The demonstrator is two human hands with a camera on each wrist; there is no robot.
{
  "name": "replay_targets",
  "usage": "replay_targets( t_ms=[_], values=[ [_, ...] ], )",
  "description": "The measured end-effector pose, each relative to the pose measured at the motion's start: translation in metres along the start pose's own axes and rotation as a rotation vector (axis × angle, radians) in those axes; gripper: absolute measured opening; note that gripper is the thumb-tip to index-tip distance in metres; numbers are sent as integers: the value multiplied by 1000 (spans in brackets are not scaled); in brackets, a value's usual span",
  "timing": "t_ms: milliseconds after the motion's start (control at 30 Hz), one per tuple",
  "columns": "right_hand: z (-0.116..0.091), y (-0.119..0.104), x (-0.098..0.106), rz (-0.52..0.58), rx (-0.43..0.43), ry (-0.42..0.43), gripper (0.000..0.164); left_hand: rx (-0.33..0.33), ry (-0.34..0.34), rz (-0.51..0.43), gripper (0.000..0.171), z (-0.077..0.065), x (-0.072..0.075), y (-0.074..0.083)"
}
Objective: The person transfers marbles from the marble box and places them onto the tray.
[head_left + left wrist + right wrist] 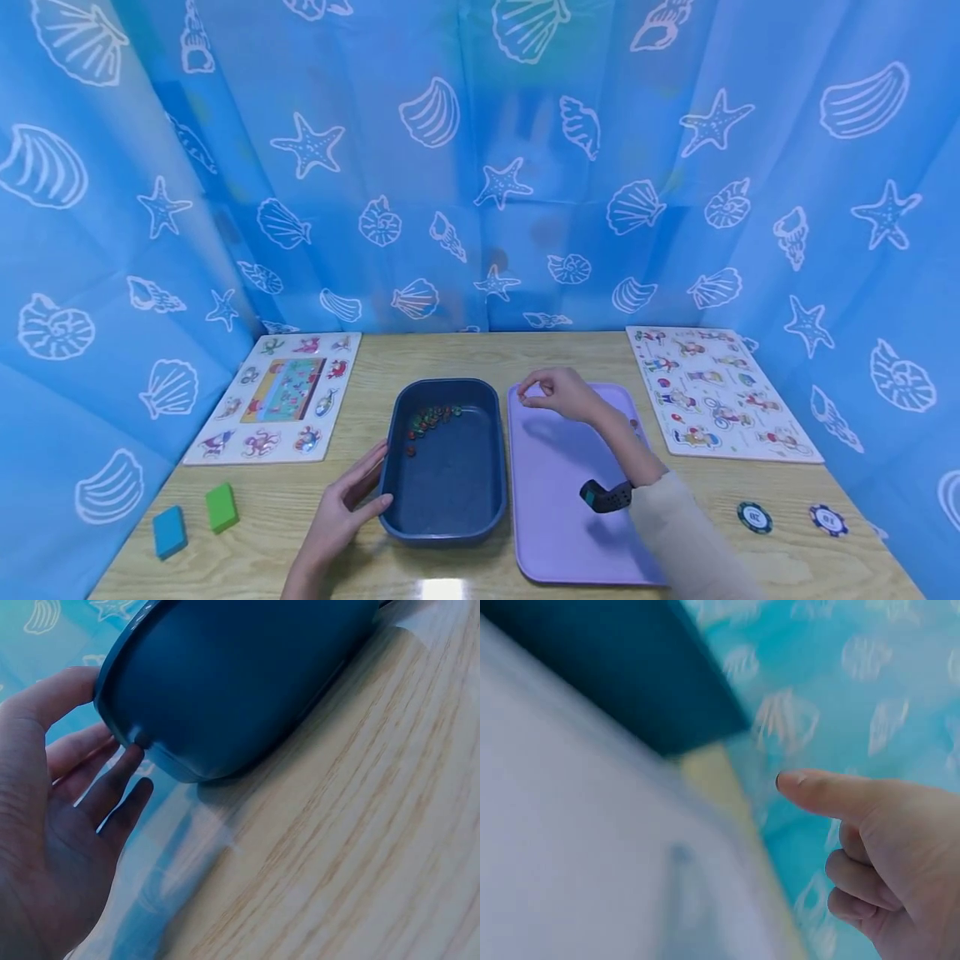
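Note:
A dark blue rectangular bin (450, 533) stands mid-table, with several small red and green glassy beads (431, 418) at its upper left inside. My left hand (351, 498) holds the bin's left side, thumb over the rim and fingers against the outer wall (142, 742). To the right lies a lilac tray (555, 533), where small brown pieces (634, 423) show at the right edge, partly behind the arm. Above the tray's upper left corner, my right hand (562, 393) pinches a tiny reddish bead (522, 397) between thumb and index; the fingertips mostly hide it.
Picture puzzle boards lie at the back left (198, 446) and back right (802, 454). A blue block (169, 532) and a green block (222, 507) sit at left. Two poker chips, one green (754, 517) and one blue (828, 520), lie at right. A shell-patterned curtain (480, 233) encloses the table.

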State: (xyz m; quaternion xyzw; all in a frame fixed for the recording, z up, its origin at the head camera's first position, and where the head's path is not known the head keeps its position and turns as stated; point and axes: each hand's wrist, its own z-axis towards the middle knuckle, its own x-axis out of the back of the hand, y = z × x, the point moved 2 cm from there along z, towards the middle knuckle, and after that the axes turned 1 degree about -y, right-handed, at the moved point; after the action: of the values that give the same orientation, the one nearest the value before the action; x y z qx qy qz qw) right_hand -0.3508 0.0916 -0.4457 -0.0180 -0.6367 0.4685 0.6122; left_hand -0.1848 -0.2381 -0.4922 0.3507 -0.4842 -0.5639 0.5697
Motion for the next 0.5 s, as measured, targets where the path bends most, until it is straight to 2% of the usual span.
replay_targets(
  t_ms=[133,267,400,500],
  values=[
    [-18,34,-1,-37,-73,-20,14,7,11,9,56,-1,1,-1],
    [-30,54,-6,-56,-126,-40,11,12,15,11,56,-1,2,-2],
    [-33,59,-6,-73,-132,-18,11,9,19,10,55,0,2,-2],
    [-32,53,-4,-79,-109,0,14,0,13,11,55,0,2,-2]
  ],
)
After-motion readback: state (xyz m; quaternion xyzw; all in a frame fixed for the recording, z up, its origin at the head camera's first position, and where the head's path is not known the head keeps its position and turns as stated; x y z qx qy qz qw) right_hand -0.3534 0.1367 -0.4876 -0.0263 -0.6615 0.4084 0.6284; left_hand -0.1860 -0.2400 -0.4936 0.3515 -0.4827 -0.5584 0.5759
